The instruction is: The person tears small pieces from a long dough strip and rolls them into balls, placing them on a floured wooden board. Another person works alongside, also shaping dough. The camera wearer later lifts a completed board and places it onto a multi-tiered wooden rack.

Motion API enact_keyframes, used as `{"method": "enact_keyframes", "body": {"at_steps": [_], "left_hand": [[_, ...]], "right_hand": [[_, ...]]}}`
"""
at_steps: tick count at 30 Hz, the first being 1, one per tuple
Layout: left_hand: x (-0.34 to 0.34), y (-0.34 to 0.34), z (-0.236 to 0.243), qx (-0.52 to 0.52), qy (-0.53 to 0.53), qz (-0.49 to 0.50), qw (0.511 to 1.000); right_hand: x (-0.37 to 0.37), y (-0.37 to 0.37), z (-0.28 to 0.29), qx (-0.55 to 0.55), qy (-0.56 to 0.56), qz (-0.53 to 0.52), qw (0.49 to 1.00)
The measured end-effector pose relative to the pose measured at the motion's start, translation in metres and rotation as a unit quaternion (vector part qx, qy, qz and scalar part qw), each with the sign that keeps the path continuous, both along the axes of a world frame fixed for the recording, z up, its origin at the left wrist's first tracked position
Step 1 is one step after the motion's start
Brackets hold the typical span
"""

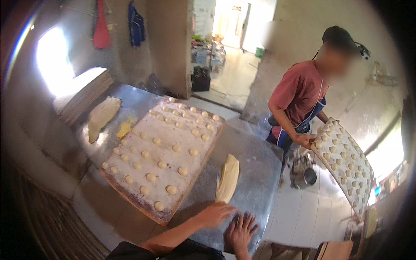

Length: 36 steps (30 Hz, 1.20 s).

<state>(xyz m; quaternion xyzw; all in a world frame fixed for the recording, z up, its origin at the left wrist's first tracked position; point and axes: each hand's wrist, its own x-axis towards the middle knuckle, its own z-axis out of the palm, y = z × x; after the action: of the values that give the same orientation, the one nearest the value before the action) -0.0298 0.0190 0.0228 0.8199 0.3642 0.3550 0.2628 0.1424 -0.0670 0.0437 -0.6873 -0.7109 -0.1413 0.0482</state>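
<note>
A long strip of pale yellow dough lies on the metal tabletop in front of me. My left hand is at the dough's near end, fingers stretched out; whether it presses on the dough I cannot tell. Just right of it, my right hand has its fingers spread, palm down over the metal. Left of the strip, a flour-dusted board carries rows of small round dough balls. Beyond it rests a larger flattened piece of dough, with a yellow crumbly lump nearby.
At the right, a person in a red shirt and cap holds a tilted board full of dough balls. A metal pot stands on the floor between us. Stacked sheets lean by the bright window; a doorway opens behind.
</note>
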Motion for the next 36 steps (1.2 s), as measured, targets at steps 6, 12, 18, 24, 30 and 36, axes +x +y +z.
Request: {"method": "enact_keyframes", "body": {"at_steps": [6,12,18,24,30,36], "left_hand": [[-0.022,0.006,0.032,-0.074,-0.179,0.21,0.958],[-0.028,0.002,0.02,-0.131,-0.156,0.227,0.952],[0.009,0.028,-0.017,-0.07,-0.171,0.06,0.981],[0.017,0.031,-0.011,0.04,0.109,0.011,0.993],[0.011,0.037,-0.001,0.048,0.029,0.052,0.997],[-0.024,0.035,0.024,-0.134,-0.041,0.176,0.974]], "right_hand": [[-0.009,-0.004,-0.032,-0.044,0.219,0.099,0.97],[0.033,0.024,-0.019,0.053,0.533,-0.131,0.834],[-0.037,0.073,-0.029,-0.154,0.399,0.03,0.904],[-0.016,-0.055,-0.006,-0.217,0.459,-0.211,0.836],[-0.005,0.034,-0.038,-0.053,0.192,-0.186,0.962],[-0.033,-0.048,-0.025,-0.054,0.291,0.051,0.954]]}}
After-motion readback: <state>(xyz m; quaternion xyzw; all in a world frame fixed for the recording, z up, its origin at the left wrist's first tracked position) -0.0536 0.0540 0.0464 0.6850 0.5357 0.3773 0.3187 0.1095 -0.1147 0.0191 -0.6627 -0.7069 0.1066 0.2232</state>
